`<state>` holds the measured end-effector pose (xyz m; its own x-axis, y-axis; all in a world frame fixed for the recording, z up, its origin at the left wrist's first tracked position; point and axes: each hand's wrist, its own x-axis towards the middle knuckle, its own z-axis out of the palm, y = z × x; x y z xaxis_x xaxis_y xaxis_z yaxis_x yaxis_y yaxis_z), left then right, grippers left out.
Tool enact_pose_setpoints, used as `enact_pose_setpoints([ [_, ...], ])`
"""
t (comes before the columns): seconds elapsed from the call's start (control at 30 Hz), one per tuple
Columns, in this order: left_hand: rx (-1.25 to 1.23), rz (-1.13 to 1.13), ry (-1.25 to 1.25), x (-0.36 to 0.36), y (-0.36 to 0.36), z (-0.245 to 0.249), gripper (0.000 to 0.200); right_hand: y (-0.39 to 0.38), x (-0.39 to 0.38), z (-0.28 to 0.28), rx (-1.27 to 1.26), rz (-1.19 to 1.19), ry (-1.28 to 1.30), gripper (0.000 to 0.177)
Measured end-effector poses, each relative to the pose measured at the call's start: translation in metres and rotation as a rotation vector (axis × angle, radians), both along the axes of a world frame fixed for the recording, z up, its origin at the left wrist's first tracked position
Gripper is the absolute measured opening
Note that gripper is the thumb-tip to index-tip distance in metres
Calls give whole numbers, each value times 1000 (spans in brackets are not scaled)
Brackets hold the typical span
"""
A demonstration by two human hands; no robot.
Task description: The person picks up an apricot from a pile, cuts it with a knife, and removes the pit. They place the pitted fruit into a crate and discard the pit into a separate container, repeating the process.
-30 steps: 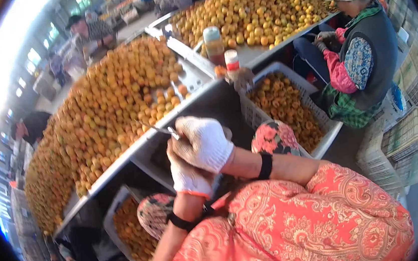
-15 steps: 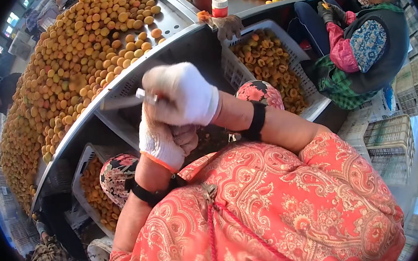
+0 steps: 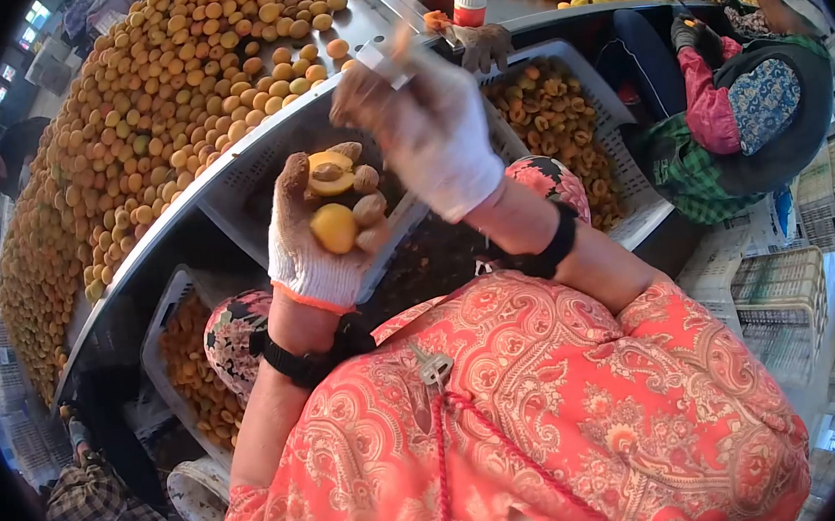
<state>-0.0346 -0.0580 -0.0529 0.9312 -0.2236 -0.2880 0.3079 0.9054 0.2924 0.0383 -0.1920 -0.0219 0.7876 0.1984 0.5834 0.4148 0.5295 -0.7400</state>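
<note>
My left hand (image 3: 319, 232), in a white glove, holds an apricot cut in two: one half (image 3: 329, 173) shows its brown stone, the other half (image 3: 334, 227) shows its orange skin. My right hand (image 3: 430, 129), also gloved, is lifted to the upper right of the fruit and grips a small knife (image 3: 378, 60) whose blade is blurred. Both hands hover over a white crate (image 3: 241, 202) under the edge of the metal table (image 3: 227, 163).
A big heap of whole apricots (image 3: 161, 104) covers the table. A crate of cut halves (image 3: 565, 126) stands to the right, another (image 3: 193, 383) at lower left. A jar and a red-capped bottle (image 3: 469, 4) sit on the table. A seated person (image 3: 755, 107) works at right.
My hands, pressed together over the fruit before, have come apart. The right hand with the knife has risen to the upper right, and the apricot lies split in two in my left hand.
</note>
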Motion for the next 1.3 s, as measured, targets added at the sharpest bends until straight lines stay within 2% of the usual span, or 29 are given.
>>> enact_pose_setpoints([
  [0.03, -21, -137, -168, -1, 4, -4, 50, -13, -1, 14, -72, 5, 116, 25],
  [0.07, -21, -142, -174, -3, 3, -5, 50, -23, -3, 26, -144, 7, 229, 34],
  [0.1, 35, -121, -176, -6, 0, -3, 49, -22, -4, 28, -145, 0, 222, 34],
  [0.17, 128, -68, -113, -13, -10, 8, 49, -17, -5, 30, 152, 119, 323, 46],
  [0.2, 126, -71, -117, -16, -13, 8, 49, -16, -5, 29, 151, 116, 319, 46],
  [0.27, 166, -87, -72, -21, -17, 4, 48, -14, -8, 23, 242, 305, 308, 47],
  [0.53, 291, -91, -170, -31, -23, -7, 39, -11, -27, 16, 203, 295, 358, 44],
  [0.73, 434, -55, -84, -32, -32, -5, 30, -13, -28, 6, 207, 283, 330, 41],
  [0.93, 448, 16, -61, -30, -41, -7, 23, -17, -24, 5, 224, 319, 450, 43],
  [1.03, 479, 27, -47, -32, -43, -5, 24, -19, -16, -1, 313, 374, 614, 49],
  [1.07, 447, -23, -62, -32, -42, -6, 22, -18, -14, -5, 314, 377, 615, 49],
  [1.13, 414, -74, -77, -32, -42, -4, 21, -18, -11, -8, 432, 338, 759, 28],
  [1.2, 626, -43, -155, -33, -45, 2, 21, -18, -8, -8, 426, 326, 784, 32],
  [1.3, 710, -52, -179, -28, -42, 3, 21, -17, -3, -10, 466, 408, 742, 34],
])
